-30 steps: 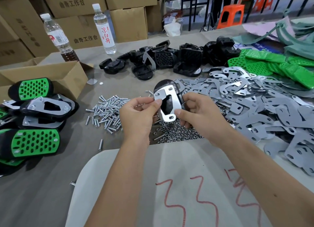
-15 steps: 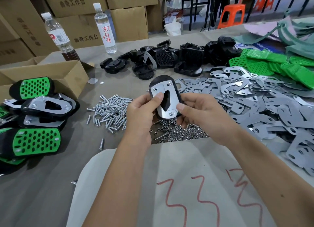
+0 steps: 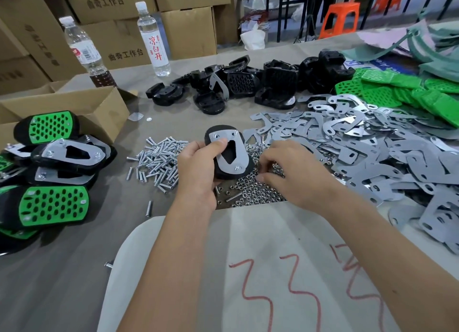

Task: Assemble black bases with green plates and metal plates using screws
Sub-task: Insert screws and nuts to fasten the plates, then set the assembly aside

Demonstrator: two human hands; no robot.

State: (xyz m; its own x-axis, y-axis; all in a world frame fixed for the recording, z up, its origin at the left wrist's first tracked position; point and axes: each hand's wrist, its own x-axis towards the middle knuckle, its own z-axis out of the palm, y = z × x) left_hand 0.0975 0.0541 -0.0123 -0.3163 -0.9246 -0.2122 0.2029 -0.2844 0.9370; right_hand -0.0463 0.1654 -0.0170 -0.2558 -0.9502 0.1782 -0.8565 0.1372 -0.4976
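R hand (image 3: 288, 172) dropped off assy onto nut pile (image 3: 255, 192), fingers curled, pinch unclear, L hand (image 3: 198, 165) grip clamped on base w/ metal plate (image 3: 229, 155).

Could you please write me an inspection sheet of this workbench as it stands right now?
Surface: grey table with a pale sheet marked in red.
Job's things: held base with metal plate; screws; nuts; loose metal plates; black bases; green plates; finished units.
Clutter: two bottles; open carton.
Grippers: left hand grips the base; right hand fingers in the nuts, any pinch hidden.
Cables: nothing seen.
Surroundings: stacked cartons; orange stool.
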